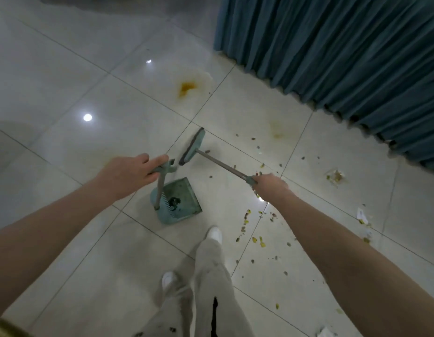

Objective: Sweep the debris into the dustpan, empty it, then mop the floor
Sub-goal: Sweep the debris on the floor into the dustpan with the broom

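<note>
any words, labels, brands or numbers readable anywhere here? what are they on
None can be read in this view.
dustpan: no label or brand shows.
broom: no label or brand shows.
white paper scrap at far right: any print is too small and blurred to read.

floor (65, 81): glossy pale tiles | dustpan (184, 198) standing | debris (255, 239) scattered to its right | orange stain (186, 87) beyond

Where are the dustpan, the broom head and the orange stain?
dustpan (186, 190): head view, on its tray floor.
broom head (195, 145): head view, on its teal back.
orange stain (186, 87): head view, its dark centre.
</note>
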The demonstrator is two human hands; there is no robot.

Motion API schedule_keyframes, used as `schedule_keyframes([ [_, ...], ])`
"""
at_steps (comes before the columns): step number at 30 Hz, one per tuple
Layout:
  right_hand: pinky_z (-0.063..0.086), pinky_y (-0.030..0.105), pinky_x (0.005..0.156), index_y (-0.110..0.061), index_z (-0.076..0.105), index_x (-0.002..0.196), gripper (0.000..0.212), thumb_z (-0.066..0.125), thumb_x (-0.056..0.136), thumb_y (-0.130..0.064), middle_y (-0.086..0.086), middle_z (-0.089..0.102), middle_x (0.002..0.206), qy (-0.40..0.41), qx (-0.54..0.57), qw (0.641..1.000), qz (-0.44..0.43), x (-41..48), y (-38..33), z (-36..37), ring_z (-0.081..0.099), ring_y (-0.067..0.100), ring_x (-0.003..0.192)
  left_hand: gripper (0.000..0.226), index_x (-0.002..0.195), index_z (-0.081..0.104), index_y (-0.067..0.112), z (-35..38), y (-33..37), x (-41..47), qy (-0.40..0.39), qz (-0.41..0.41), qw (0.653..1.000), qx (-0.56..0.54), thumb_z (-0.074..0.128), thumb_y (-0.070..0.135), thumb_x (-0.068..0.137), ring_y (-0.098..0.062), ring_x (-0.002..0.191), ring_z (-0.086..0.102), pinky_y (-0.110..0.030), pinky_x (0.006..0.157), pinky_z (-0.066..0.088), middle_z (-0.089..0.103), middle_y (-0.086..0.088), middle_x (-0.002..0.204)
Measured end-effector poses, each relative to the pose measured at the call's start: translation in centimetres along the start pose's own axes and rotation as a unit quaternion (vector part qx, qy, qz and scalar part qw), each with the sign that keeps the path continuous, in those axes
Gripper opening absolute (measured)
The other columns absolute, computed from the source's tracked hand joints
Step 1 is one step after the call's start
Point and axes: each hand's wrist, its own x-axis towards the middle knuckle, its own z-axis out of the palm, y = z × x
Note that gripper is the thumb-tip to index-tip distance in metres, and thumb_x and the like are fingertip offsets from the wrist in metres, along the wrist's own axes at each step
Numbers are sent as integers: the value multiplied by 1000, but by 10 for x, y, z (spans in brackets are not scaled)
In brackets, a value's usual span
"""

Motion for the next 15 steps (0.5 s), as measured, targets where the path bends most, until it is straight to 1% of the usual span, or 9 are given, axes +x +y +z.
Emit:
schedule_keyframes([
  [2,45,28,56,-27,56,115,23,40,100,-18,3,58,86,-10,-23,1000,-10,31,-1,-9,60,21,74,47,131,27,30,0,-9,22,-11,-10,1000,12,49,41,91,-19,35,43,-24,31,34,49,-2,75],
  [4,39,26,49,-26,56,114,22,41,100,-17,1,53,80,-16,-31,999,-13,54,1,-12,55,18,65,46,133,24,32,-2,-15,44,-9,-19,1000,11,42,45,92,-18,37,44,-25,32,37,49,-1,76],
  [7,43,27,54,-25,57,116,22,42,100,-20,0,54,81,-22,-36,999,-13,69,20,-7,56,18,66,45,134,28,31,-4,-16,71,-20,-12,1000,7,39,46,93,-16,36,42,-23,32,35,48,0,74],
  [9,43,26,52,-25,54,119,24,41,100,-22,-1,53,80,-21,-29,999,3,65,47,3,55,15,65,48,136,33,29,-7,-14,86,-31,8,999,15,38,46,92,-16,36,42,-22,33,33,49,-1,74],
  [11,45,26,53,-32,50,123,26,37,101,-26,-2,55,80,-41,-17,999,20,49,82,17,57,14,66,49,136,43,24,-10,-14,97,-30,28,999,12,43,44,91,-18,35,43,-22,33,34,51,-3,73],
  [12,48,26,55,-36,48,124,27,36,102,-29,-3,55,79,-53,-17,998,28,39,101,26,59,14,66,49,136,45,23,-11,-14,101,-31,31,999,13,46,43,91,-19,36,44,-23,34,35,51,-4,74],
  [13,50,26,55,-39,46,126,28,35,102,-32,-3,56,78,-62,-19,997,37,26,120,34,59,13,64,49,138,43,24,-12,-14,106,-33,30,999,15,46,43,92,-19,38,45,-24,35,36,51,-3,75],
  [15,49,24,51,-42,42,131,30,34,102,-37,-5,55,77,-74,-19,995,57,-5,158,49,57,11,61,50,141,33,29,-14,-14,115,-37,21,999,23,38,46,94,-18,42,47,-25,37,38,50,-1,79],
])
